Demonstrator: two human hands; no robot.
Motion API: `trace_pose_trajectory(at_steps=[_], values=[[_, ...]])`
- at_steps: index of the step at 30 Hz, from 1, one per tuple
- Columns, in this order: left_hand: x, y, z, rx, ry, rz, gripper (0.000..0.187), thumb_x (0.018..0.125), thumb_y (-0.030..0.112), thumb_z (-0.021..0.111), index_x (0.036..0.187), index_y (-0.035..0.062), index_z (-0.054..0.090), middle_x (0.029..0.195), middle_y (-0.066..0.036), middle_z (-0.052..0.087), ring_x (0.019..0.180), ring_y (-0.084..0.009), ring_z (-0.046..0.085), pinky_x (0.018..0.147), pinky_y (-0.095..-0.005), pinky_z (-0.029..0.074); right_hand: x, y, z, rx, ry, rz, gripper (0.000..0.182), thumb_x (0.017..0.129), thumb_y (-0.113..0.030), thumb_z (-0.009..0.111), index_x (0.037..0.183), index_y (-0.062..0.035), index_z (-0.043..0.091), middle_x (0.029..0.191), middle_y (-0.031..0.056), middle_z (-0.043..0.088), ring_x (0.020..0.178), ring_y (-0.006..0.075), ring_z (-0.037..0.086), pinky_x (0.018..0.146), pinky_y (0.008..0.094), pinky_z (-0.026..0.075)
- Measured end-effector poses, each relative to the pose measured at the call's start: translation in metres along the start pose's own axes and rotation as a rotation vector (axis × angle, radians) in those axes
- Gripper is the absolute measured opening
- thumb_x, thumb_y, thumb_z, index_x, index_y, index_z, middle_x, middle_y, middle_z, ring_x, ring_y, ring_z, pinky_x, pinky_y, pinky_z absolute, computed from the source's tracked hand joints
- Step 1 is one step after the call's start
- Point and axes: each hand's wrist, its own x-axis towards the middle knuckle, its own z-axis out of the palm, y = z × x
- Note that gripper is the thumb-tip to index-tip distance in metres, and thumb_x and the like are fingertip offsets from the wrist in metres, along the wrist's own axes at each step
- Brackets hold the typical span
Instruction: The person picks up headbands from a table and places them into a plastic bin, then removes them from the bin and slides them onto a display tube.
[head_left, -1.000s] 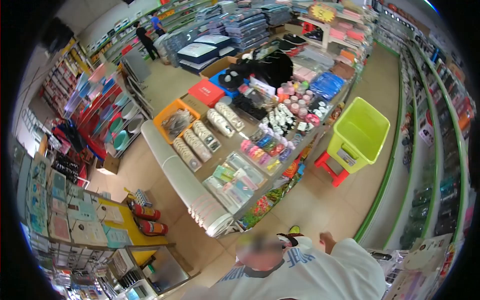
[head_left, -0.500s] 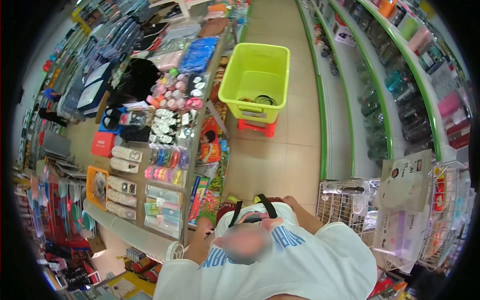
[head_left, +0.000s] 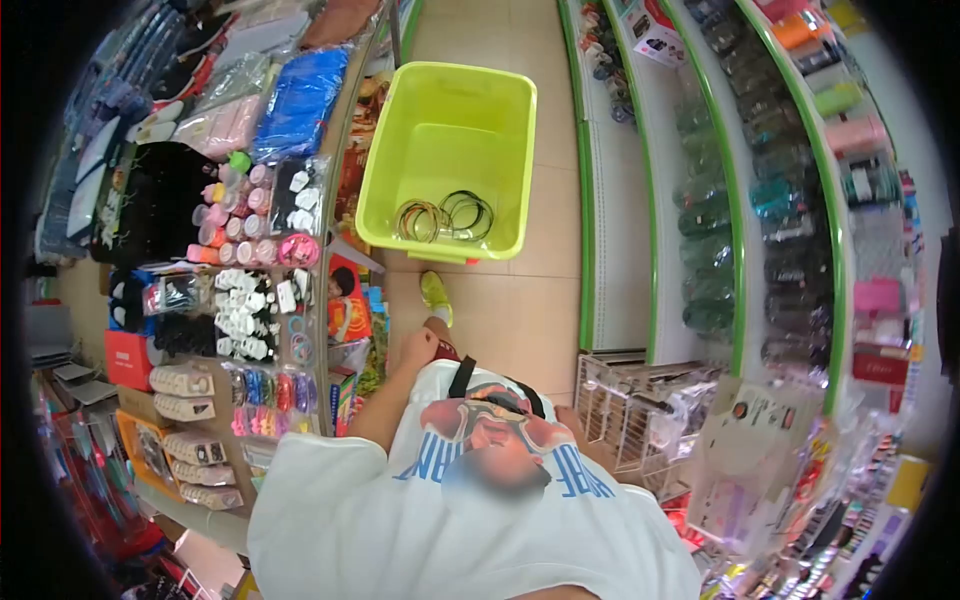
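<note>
Below, the left hand (head_left: 418,347) hangs empty near a green bin (head_left: 449,120).

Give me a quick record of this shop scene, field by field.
Place: shop aisle between a display table and wall shelves
Left hand: empty, hanging by the table edge, apparently loosely closed
Right hand: hidden behind the body
Bin: lime green, on the floor ahead, holding wire hoops
Shoe: yellow-green, just short of the bin
Rack: wire, beside the person, by the shelves

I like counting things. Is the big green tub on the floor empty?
No, the green tub has a few thin rings lying on its bottom near the front wall.
</note>
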Motion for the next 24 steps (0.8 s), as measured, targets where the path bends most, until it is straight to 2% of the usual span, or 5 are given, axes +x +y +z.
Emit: trace_pose_trajectory(at_steps=[5,9,11,14,24], values=[[0.158,-0.010,-0.040,-0.386,-0.176,-0.263,0.031,0.086,0.026,0.057,0.103,0.0035,0.070,0.087,-0.019,0.070,0.081,-0.0314,0.068,0.073,-0.0428,0.053,0.002,-0.134,-0.042,0.301,0.190,0.316,0.032,0.091,-0.030,0.055,0.085,-0.0006,0.066,0.072,0.0141,0.067,0.057,0.0221,0.063,0.056,0.0355,0.051],[0.208,-0.041,-0.079,0.000,0.101,0.460,0.030,0.088,0.028,0.061,0.106,0.0053,0.067,0.091,-0.013,0.070,0.080,-0.0223,0.067,0.067,-0.0346,0.053,0.083,-0.303,-0.113,0.255,0.315,-0.121,0.025,0.096,-0.025,0.051,0.081,-0.0065,0.060,0.067,0.0044,0.061,0.057,0.0125,0.056,0.051,0.0275,0.045],[0.214,-0.056,-0.076,-0.140,0.080,0.280,0.025,0.090,0.027,0.060,0.108,0.0099,0.064,0.085,-0.007,0.066,0.070,-0.0140,0.062,0.060,-0.0279,0.051,0.089,-0.445,-0.139,0.373,0.281,-0.232,0.025,0.098,-0.029,0.054,0.097,-0.0045,0.061,0.077,0.0045,0.064,0.071,0.0111,0.059,0.063,0.0263,0.047],[0.177,-0.002,-0.124,-0.801,-0.211,-0.547,0.022,0.093,0.025,0.057,0.108,0.0101,0.063,0.079,-0.004,0.063,0.063,-0.0122,0.058,0.056,-0.0267,0.049,0.122,-0.585,-0.158,0.237,0.138,-0.443,0.023,0.098,-0.022,0.055,0.105,-0.0006,0.061,0.083,0.0065,0.066,0.076,0.0130,0.063,0.070,0.0288,0.050],[0.046,0.007,-0.085,-0.928,0.126,-0.718,0.021,0.095,0.020,0.057,0.102,0.0018,0.064,0.081,-0.009,0.066,0.066,-0.0150,0.062,0.056,-0.0281,0.050,0.377,-0.616,-0.064,-1.078,-0.175,-0.566,0.022,0.088,-0.020,0.058,0.100,-0.0054,0.069,0.086,0.0118,0.071,0.086,0.0241,0.070,0.070,0.0391,0.053]])
